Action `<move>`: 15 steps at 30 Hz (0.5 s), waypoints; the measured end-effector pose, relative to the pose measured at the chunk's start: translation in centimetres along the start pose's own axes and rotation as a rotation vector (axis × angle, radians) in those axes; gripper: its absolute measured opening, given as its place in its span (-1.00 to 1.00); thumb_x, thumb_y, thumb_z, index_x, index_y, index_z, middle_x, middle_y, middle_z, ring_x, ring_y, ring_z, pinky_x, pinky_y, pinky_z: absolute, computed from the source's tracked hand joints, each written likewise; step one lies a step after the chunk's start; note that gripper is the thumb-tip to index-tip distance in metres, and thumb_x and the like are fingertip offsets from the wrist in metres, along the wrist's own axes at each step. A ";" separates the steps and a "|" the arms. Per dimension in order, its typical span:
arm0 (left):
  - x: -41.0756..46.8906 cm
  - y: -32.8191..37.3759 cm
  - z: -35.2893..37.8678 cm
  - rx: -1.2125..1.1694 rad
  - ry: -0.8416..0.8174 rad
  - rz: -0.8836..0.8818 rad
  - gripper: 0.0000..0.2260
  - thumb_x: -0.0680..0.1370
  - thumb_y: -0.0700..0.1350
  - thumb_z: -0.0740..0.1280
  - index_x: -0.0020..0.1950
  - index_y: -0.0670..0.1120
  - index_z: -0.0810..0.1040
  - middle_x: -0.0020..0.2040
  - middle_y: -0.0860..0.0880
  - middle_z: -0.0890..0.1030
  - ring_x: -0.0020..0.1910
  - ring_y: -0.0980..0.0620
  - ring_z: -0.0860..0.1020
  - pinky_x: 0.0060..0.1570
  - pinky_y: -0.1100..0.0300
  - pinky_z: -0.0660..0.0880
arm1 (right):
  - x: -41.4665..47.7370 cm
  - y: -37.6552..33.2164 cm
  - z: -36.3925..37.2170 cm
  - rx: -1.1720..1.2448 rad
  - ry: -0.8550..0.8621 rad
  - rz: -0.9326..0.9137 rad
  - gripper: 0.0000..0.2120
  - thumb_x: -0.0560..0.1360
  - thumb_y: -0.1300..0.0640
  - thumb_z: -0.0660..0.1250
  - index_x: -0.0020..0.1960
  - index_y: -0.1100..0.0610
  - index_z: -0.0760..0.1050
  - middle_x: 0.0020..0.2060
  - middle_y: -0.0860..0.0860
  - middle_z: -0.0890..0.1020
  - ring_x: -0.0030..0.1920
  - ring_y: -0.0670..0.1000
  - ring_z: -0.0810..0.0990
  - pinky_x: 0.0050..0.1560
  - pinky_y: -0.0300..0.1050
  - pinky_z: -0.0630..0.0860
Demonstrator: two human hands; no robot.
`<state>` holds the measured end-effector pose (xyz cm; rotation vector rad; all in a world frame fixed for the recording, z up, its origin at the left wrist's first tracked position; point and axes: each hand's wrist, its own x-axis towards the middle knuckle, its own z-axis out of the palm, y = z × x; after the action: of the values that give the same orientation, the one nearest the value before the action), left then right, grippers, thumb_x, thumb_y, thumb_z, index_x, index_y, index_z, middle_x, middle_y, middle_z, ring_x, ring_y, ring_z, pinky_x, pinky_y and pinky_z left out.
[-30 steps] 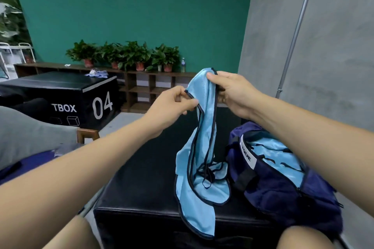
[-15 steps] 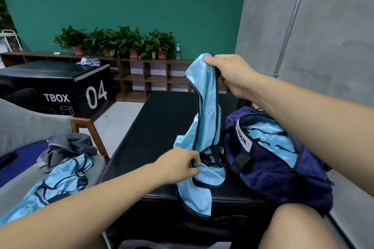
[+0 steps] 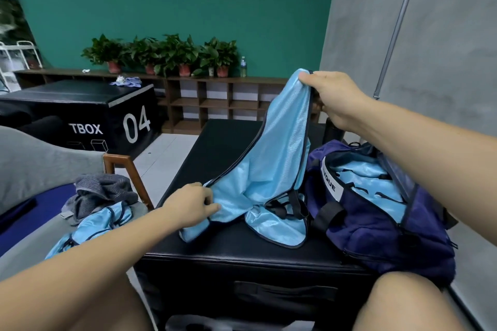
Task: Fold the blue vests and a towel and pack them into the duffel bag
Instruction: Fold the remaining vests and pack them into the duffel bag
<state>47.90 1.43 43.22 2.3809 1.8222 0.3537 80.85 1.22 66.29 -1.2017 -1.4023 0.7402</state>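
A light blue vest (image 3: pixel 271 164) with dark trim hangs stretched over the black padded box (image 3: pixel 215 250). My right hand (image 3: pixel 333 97) pinches its top edge high up. Lower down on the left, my left hand (image 3: pixel 192 204) grips its bottom edge just above the box top. The vest's lower part lies crumpled on the box. The navy duffel bag (image 3: pixel 376 226) stands open on the box's right end, and folded blue vests (image 3: pixel 368 185) show inside it. Another blue vest (image 3: pixel 94 228) and a grey striped towel (image 3: pixel 102 193) lie on the grey chair at the left.
A wooden chair arm (image 3: pixel 129 172) stands between the chair and the box. A black box marked TBOX 04 (image 3: pixel 88 115) sits further back left. Low wooden shelves (image 3: pixel 215 99) with potted plants line the green wall. A grey wall with a metal pipe (image 3: pixel 395 27) rises at the right.
My left hand went from the vest's top down to its lower edge and pulled it out leftward, spreading the cloth. My right hand stayed holding the top.
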 end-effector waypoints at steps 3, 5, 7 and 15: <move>0.3 -2.6 -0.1 -0.044 0.016 -0.041 -0.79 0.47 0.15 0.50 -0.19 0.06 0.59 -0.06 0.07 0.49 -0.10 0.14 0.56 -0.02 0.08 0.57 | 0.1 0.3 -0.3 0.003 0.007 -0.003 -0.74 0.61 -0.05 0.44 -0.10 0.09 0.48 -0.27 0.00 0.50 -0.34 -0.03 0.44 -0.30 -0.17 0.38; 0.2 -4.2 0.1 -0.070 0.002 -0.052 -0.83 0.42 0.06 0.53 -0.18 0.04 0.59 -0.08 0.04 0.52 -0.04 0.14 0.55 -0.01 0.08 0.57 | 0.1 0.5 -0.3 0.005 0.003 -0.008 -0.76 0.61 -0.05 0.44 -0.03 0.10 0.50 -0.22 0.03 0.52 -0.30 -0.01 0.46 -0.24 -0.14 0.39; 0.1 -5.3 0.2 -0.077 -0.005 -0.089 -0.79 0.38 0.01 0.53 -0.15 0.04 0.51 -0.08 0.01 0.54 -0.04 0.08 0.54 -0.11 0.12 0.51 | 0.1 0.6 -0.1 -0.003 -0.004 -0.012 -0.76 0.60 -0.06 0.44 -0.01 0.10 0.52 -0.16 0.07 0.51 -0.21 0.04 0.45 -0.14 -0.07 0.38; -0.2 -7.3 2.0 -0.168 -0.030 -0.219 -0.73 0.52 0.07 0.48 0.09 0.02 0.47 -0.10 0.08 0.69 -0.04 0.01 0.63 0.01 0.04 0.60 | 0.0 0.5 0.1 0.009 -0.024 -0.013 -0.73 0.57 -0.11 0.45 0.05 0.08 0.56 -0.09 0.08 0.53 -0.10 0.05 0.47 -0.02 -0.01 0.38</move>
<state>41.59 3.29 39.57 2.0433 1.9315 0.4248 80.87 1.43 65.80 -1.1787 -1.4239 0.7533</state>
